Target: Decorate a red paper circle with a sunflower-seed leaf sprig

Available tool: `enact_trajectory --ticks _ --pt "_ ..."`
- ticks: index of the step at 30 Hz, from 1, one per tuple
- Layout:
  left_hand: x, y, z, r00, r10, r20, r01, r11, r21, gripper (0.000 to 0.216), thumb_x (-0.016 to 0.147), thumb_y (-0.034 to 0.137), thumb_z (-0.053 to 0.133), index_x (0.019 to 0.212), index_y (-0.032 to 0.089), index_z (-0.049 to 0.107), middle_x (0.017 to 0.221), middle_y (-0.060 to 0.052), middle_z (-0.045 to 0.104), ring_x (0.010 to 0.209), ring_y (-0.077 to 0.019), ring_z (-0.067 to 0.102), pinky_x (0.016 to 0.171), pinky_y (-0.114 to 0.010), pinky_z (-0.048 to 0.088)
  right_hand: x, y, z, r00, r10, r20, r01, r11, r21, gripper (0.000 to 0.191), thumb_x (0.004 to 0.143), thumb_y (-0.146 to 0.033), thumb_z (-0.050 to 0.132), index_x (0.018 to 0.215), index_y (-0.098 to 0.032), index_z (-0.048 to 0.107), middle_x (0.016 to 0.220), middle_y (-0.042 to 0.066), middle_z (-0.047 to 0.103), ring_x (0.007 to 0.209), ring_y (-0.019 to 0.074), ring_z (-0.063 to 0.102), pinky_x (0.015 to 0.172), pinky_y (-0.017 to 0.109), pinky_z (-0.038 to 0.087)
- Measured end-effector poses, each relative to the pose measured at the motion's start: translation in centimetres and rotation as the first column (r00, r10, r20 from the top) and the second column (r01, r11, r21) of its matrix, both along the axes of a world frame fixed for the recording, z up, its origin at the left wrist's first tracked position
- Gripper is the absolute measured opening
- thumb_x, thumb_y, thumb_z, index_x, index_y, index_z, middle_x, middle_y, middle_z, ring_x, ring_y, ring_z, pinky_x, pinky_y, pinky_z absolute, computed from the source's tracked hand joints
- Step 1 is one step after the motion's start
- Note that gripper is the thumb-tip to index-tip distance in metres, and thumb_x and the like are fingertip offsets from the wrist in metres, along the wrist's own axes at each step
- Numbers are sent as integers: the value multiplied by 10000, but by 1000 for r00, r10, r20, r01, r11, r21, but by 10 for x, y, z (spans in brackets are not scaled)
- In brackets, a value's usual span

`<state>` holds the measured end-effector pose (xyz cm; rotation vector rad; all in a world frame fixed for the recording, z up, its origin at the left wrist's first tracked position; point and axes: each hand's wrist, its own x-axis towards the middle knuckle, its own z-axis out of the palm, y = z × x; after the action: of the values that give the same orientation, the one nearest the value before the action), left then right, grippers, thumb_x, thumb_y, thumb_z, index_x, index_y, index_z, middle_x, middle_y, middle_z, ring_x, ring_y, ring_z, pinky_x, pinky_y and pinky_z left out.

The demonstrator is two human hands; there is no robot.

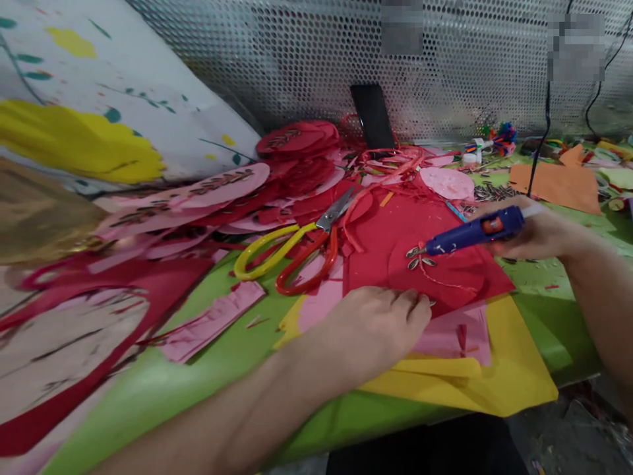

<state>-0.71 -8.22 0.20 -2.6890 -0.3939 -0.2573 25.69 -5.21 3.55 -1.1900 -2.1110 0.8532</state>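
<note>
My right hand [534, 231] is wrapped round a blue glue gun [475, 231] with a glue stick out of its back. The gun's nozzle touches a small cluster of sunflower seeds [428, 262] on a round red paper disc [445, 270]. From the cluster a twisted red paper strand [438, 284] curves to the right. My left hand [378, 326] rests on the paper's near edge, fingers curled and closed. At its fingertips shows the tip of what looks like a sunflower seed [432, 303]. Under the disc lies a red sheet [380, 234], over pink and yellow paper [514, 369].
Scissors [324, 224] with yellow and red handles lie open on the left. Behind them are paper scraps and seeded discs [227, 185]. A phone [373, 117] leans on the perforated metal panel [306, 59]. Loose seeds [494, 192], orange paper [556, 187] and a hanging black cord [547, 112] are at right.
</note>
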Motion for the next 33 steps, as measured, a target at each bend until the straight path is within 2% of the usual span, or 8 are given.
enact_trajectory --ticks 4,7,10,17,24,33 --pt "2 -2 -1 999 -29 45 29 1000 -10 275 761 -2 417 914 111 617 773 -49 702 630 -168 644 524 -275 498 -6 -6 10 961 171 217 -196 975 101 205 654 -149 513 852 -142 565 670 -10 546 542 81 452 490 205 370" --pt "3 -3 0 998 -35 50 36 999 -18 275 751 -5 421 909 110 615 766 -46 698 624 -172 642 522 -282 500 -6 -7 10 920 153 360 -236 951 198 176 671 -149 515 841 -154 562 675 -8 555 561 85 456 509 209 340" --pt "3 -3 0 999 -30 42 31 999 -21 276 748 1 426 919 110 612 763 -46 695 619 -177 640 521 -289 501 -7 -7 8 890 120 440 -241 943 229 173 665 -176 529 834 -167 564 690 -6 575 580 91 463 524 210 326" --pt "0 -5 1 999 -27 26 29 999 -43 279 748 2 421 926 103 611 785 -54 700 638 -181 645 534 -292 503 -12 -9 8 870 101 483 -247 937 248 169 672 -209 514 831 -181 566 689 -15 585 556 86 448 525 209 308" --pt "3 -6 0 1000 -24 3 24 998 -61 275 759 11 409 914 110 613 788 -55 703 637 -178 644 522 -281 490 -12 -8 4 859 28 512 -190 945 267 151 668 -239 504 796 -193 568 677 -13 597 555 94 457 519 219 294" --pt "4 -4 0 1000 -27 12 27 997 -67 252 763 15 422 914 101 604 774 -66 701 625 -186 642 512 -292 491 -15 -10 7 852 48 522 -207 946 251 137 675 -243 491 787 -193 552 674 -2 592 562 103 461 513 222 279"
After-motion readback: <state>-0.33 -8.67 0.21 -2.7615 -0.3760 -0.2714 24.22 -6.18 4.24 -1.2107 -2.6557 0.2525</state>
